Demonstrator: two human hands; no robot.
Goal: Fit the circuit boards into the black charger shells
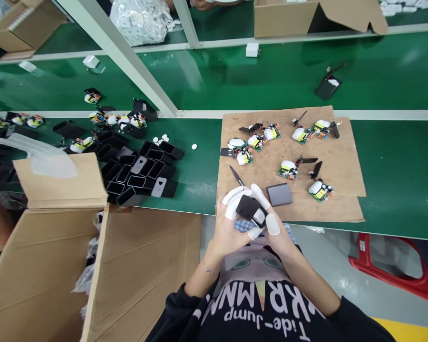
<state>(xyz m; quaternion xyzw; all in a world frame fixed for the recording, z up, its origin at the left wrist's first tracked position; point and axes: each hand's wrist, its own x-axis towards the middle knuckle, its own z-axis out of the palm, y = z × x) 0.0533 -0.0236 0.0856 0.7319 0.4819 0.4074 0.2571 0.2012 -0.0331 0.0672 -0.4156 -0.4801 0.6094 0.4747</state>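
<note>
1. My left hand (230, 223) and my right hand (271, 228) are close together, just in front of my chest.
2. Both hands grip one small black case (251, 209) with my fingers (231, 195), which wear white tips.
3. A gray flat piece (279, 194) lies near, on the brown cardboard sheet (342, 161).
4. Little green circuit boards (288, 169) lie on it too.
5. Empty black cases (139, 173) sit in a pile on the green tabletop (395, 166).

Both hands, left hand (225, 227) and right hand (275, 232), grip a black casing (250, 209) near the cardboard sheet (342, 161). Circuit boards (288, 168) lie scattered on it
</note>
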